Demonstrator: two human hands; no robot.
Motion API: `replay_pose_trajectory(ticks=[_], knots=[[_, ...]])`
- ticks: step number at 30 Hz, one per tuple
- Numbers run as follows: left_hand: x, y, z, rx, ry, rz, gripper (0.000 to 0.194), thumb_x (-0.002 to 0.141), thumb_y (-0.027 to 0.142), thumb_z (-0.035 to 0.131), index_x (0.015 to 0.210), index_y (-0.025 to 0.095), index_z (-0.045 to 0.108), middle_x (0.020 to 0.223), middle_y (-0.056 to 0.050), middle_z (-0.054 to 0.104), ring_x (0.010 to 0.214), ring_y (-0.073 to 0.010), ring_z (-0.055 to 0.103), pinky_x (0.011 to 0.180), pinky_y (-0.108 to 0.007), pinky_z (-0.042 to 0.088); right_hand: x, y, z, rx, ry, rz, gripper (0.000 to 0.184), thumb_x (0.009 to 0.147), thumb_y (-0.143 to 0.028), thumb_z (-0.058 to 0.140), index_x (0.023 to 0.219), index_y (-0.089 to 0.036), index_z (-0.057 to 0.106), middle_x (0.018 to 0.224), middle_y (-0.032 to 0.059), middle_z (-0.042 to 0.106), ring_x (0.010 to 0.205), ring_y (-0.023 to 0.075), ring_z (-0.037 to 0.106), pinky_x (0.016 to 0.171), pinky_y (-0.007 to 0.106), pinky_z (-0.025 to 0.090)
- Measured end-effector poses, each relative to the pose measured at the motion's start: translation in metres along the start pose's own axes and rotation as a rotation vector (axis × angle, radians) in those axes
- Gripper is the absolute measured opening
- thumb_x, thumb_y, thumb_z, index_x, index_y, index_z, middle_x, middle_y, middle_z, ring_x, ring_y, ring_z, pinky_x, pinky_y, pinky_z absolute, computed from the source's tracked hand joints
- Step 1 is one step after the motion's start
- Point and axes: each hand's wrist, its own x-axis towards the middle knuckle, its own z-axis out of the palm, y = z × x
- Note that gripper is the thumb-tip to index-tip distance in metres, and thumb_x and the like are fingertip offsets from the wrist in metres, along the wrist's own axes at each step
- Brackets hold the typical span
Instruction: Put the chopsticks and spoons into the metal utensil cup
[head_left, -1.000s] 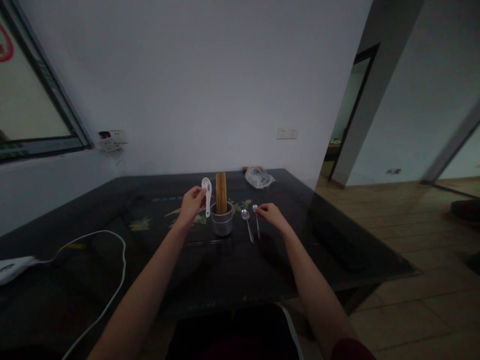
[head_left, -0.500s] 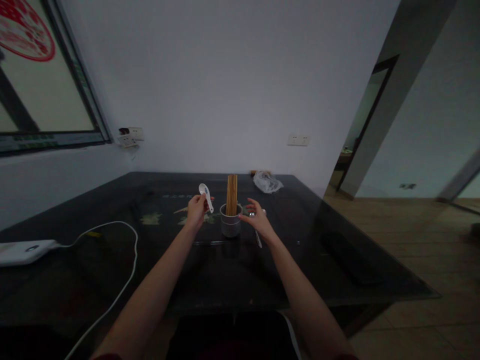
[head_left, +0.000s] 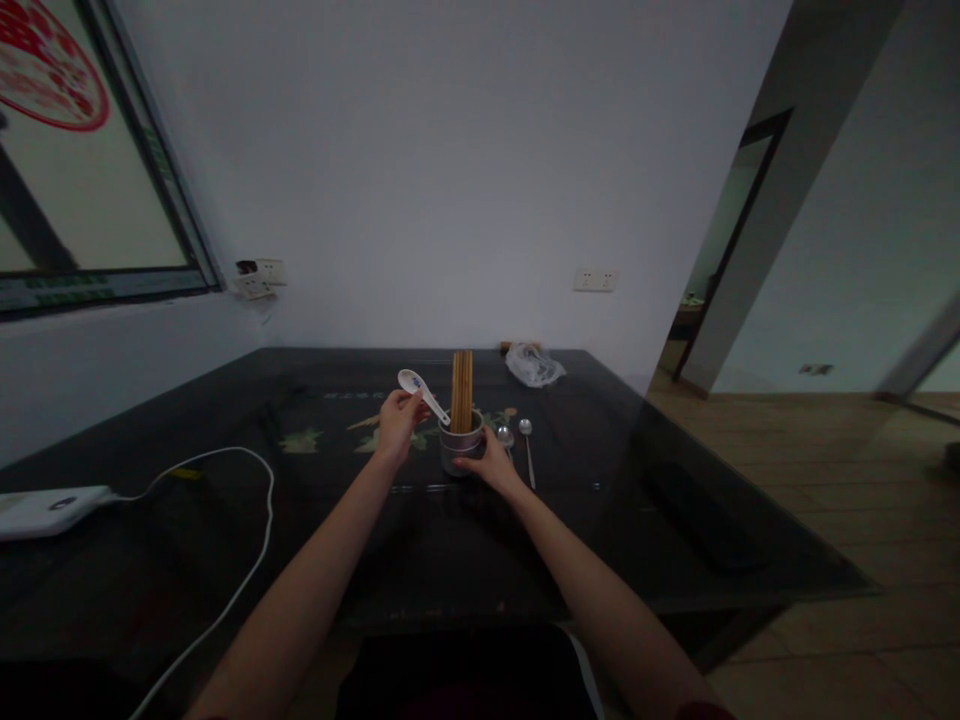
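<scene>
My left hand (head_left: pixel 397 420) pinches a white soup spoon (head_left: pixel 430 402) with a small blue mark in its bowl. The spoon tilts, its bowl up to the left and its handle end at the rim of a grey metal cup (head_left: pixel 456 455). A bundle of wooden chopsticks (head_left: pixel 462 390) stands upright in the cup. My right hand (head_left: pixel 491 462) is wrapped round the cup's right side, thumb in front. Just right of that hand, two metal spoons lie on the table: one spoon (head_left: pixel 505 437) partly hidden by the hand, the other spoon (head_left: pixel 527 445) in full view.
The dark glossy table (head_left: pixel 600 560) carries a crumpled clear plastic bag (head_left: pixel 534 366) at the back. A white power bank (head_left: pixel 52 510) with a white cable (head_left: pixel 268 520) lies at the left. A dark flat object (head_left: pixel 701 515) rests on the right side.
My right hand has closed from an open curve onto the cup. My left hand has brought the soup spoon's handle end rightward to the cup's rim.
</scene>
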Motion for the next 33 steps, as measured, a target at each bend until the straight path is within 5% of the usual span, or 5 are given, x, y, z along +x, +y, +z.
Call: replay_pose_trajectory(ticks=[18, 33], knots=[[-0.013, 0.003, 0.015, 0.243, -0.085, 0.251, 0.03, 0.066, 0.037, 0.069, 0.085, 0.015, 0.061, 0.083, -0.005, 0.067, 0.075, -0.0178, 0.065, 0.071, -0.031, 0.053, -0.004, -0.006, 0.004, -0.126, 0.096, 0.005, 0.085, 0.055, -0.026, 0.078, 0.132, -0.018, 0.04, 0.121, 0.01, 0.057, 0.114, 0.0256, 0.052, 0.1, 0.041, 0.038], [-0.014, 0.006, 0.006, 0.966, -0.128, 0.516, 0.024, 0.079, 0.039, 0.057, 0.074, 0.019, 0.068, 0.077, -0.005, 0.068, 0.078, -0.0212, 0.059, 0.074, -0.034, 0.044, -0.005, -0.011, 0.002, -0.157, 0.072, 0.037, 0.083, 0.057, -0.026, 0.078, 0.13, -0.018, 0.04, 0.118, 0.0104, 0.059, 0.11, 0.0255, 0.056, 0.096, 0.041, 0.042]])
